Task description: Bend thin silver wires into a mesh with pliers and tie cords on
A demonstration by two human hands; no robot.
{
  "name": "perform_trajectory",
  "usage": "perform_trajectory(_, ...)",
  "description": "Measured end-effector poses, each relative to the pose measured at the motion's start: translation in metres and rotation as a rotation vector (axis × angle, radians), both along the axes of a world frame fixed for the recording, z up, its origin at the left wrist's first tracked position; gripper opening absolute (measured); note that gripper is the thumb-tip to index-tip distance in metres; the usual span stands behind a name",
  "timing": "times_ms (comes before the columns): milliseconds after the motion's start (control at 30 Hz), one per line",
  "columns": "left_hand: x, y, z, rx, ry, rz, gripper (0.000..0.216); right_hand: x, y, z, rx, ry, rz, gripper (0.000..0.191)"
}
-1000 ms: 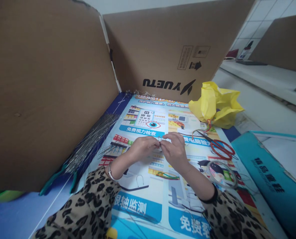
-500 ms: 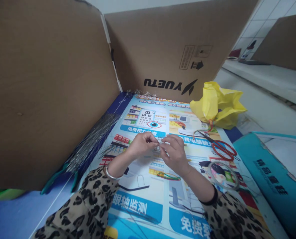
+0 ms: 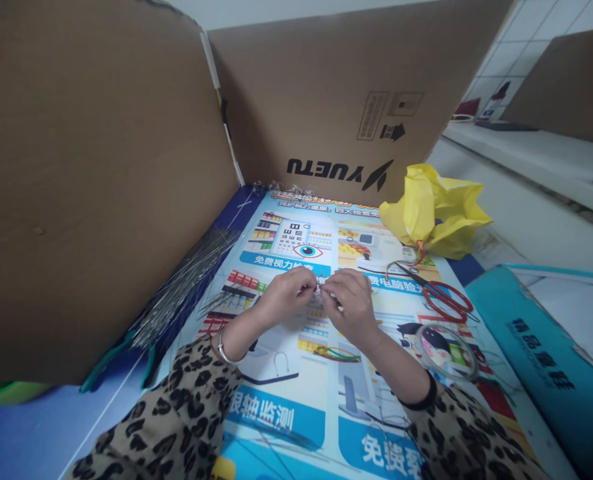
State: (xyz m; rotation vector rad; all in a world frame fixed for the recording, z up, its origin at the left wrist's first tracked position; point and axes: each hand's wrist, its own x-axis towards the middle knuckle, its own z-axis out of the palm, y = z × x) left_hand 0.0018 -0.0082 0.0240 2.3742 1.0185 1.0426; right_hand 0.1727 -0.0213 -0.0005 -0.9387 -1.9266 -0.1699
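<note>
My left hand (image 3: 290,293) and my right hand (image 3: 350,301) meet over the middle of a printed poster (image 3: 296,347). Thumbs and forefingers of both are pinched on a small, thin, silvery wire piece (image 3: 319,287), mostly hidden by the fingertips. To the left lies a loose bundle of thin metal wires (image 3: 176,287), over pliers with green handles (image 3: 107,360). Red-handled scissors (image 3: 444,299) lie right of my right hand. Below the hands rest green, yellow and red cords (image 3: 336,353).
Tall cardboard panels (image 3: 326,100) stand at the left and back. A yellow bag (image 3: 434,210) sits at the back right. Along the right are a clear roll of tape (image 3: 447,352) and a teal box (image 3: 541,353). Small silvery wire bits (image 3: 281,189) lie by the back panel.
The left hand's fingers have curled in and its wrist has turned slightly. My right hand stays nearly in place, both still pinching. The surrounding objects remain where they were.
</note>
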Motion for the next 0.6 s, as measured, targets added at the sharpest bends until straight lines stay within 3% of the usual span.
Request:
perform_trajectory(333,0.001,0.006,-0.013,0.244,-0.073,-0.055,0.014,-0.001,0.005,0.006,-0.080,-0.003,-0.018,0.018)
perform_trajectory(600,0.001,0.006,-0.015,0.276,-0.076,-0.067,0.013,-0.002,0.006,0.007,-0.171,0.051,0.023,0.015)
